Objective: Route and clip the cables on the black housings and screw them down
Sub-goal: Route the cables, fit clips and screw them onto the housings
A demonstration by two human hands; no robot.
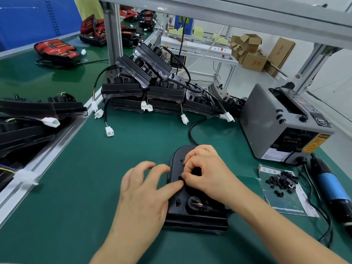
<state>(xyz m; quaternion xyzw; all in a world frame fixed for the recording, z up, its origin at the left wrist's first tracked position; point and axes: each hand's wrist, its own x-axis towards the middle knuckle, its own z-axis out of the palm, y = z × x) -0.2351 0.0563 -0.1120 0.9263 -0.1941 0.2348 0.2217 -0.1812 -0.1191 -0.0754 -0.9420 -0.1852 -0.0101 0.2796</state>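
A black housing (192, 212) lies flat on the green mat in front of me, its round socket with coloured wires facing up near the front. Its black cable (191, 133) loops away from the far end. My left hand (144, 189) rests on the housing's left side, thumb pressed against the top face. My right hand (206, 172) is curled over the middle of the housing, fingertips pinched on a small black part that I cannot make out. A blue electric screwdriver (332, 187) lies at the right edge.
A heap of small black clips (282, 181) sits on a plastic sheet to the right. A grey tape dispenser (283, 122) stands at the back right. Stacked black housings (152, 86) with white connectors fill the back, more housings (28, 115) lie left on the conveyor.
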